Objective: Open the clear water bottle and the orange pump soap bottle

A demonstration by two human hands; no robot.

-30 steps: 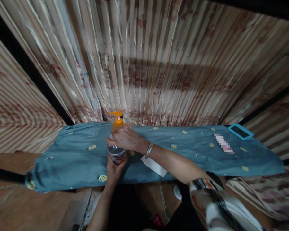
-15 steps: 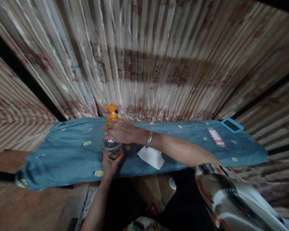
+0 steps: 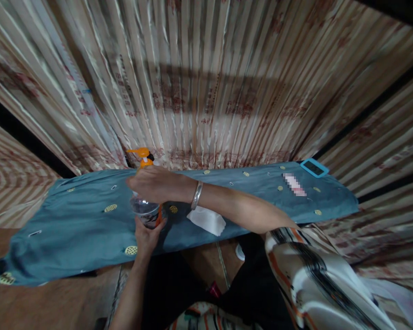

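A clear plastic cup (image 3: pixel 145 207) with dark and orange print stands at the left-centre of the cloth-covered bench. Around its lower part curl the fingers and thumb of my left hand (image 3: pixel 149 233), from the near side. My right hand (image 3: pixel 154 183) is closed over the cup's top, the wrist with a silver bangle (image 3: pixel 197 195) reaching across from the right. A whitish bit shows under its fingers, but what they grip is hidden. Just behind rises an orange pump bottle (image 3: pixel 143 153), its body mostly covered by my right hand.
A folded white tissue (image 3: pixel 207 221) lies right of the cup on the blue cloth (image 3: pixel 79 229). Farther right are a blurred pinkish strip (image 3: pixel 294 184) and a blue-framed digital device (image 3: pixel 314 168). A pleated curtain (image 3: pixel 206 91) hangs behind, with dark poles at both sides.
The whole view has shifted, so the bench and its things sit farther left. My right hand stays at the cup's top, its fingers turned more out of sight; my left hand keeps its grip.
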